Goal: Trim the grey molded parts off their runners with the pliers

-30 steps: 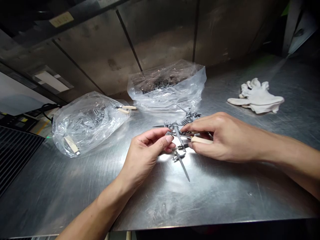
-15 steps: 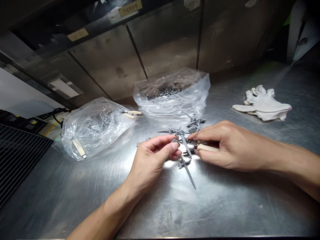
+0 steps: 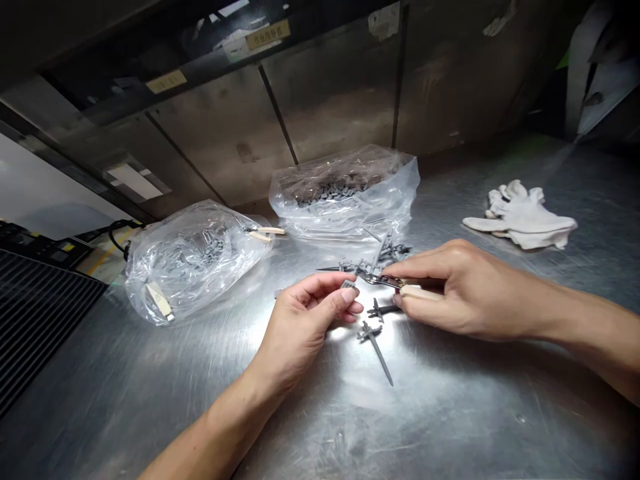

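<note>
Between its thumb and fingers, my left hand pinches a small grey plastic piece. My right hand is closed around the cream handles of small metal nippers, whose tips point left toward that piece. A grey sword-shaped part lies on the metal table just below the hands. Another dark grey part rests between the hands, partly hidden by the right fingers. Behind the nippers is a small heap of similar grey parts.
Two clear plastic bags of small grey pieces stand behind, one at the left and one at the centre. Cream-handled tools lie by the left bag. A white glove lies at the right on the metal table.
The long grey part that hung between my hands is no longer there; a similar part now stands out at the heap behind. The small piece stays in my left hand. The view has tilted slightly.
</note>
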The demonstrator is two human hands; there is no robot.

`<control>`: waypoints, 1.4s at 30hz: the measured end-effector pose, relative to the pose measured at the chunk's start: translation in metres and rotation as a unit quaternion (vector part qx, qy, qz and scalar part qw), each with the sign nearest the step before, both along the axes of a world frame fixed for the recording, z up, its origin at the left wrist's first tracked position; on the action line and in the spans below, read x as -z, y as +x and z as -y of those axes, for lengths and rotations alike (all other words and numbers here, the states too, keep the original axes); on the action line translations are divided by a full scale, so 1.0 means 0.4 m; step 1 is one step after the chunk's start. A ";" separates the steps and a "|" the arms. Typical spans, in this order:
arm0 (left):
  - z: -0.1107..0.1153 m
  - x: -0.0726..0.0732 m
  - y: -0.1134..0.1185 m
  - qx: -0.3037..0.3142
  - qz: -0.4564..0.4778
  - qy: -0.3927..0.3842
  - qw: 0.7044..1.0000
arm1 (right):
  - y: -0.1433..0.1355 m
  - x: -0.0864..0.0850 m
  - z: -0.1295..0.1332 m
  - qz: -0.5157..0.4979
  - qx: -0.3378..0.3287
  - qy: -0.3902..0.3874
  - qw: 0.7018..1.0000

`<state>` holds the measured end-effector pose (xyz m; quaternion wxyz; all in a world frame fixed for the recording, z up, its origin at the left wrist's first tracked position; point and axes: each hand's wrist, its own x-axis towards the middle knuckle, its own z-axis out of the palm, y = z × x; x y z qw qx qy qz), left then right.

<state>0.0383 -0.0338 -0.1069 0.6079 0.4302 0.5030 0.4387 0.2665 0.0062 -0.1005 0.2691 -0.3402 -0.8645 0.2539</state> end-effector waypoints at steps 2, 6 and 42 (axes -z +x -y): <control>0.000 -0.001 0.000 0.002 0.003 -0.003 1.000 | 0.003 -0.003 -0.003 0.021 -0.011 -0.003 1.000; -0.003 -0.006 0.001 0.000 0.025 -0.024 0.999 | 0.015 -0.013 -0.012 0.023 0.048 0.013 0.998; 0.004 -0.022 0.004 -0.008 0.245 -0.121 0.962 | -0.034 0.015 0.006 -0.122 -0.010 0.010 0.992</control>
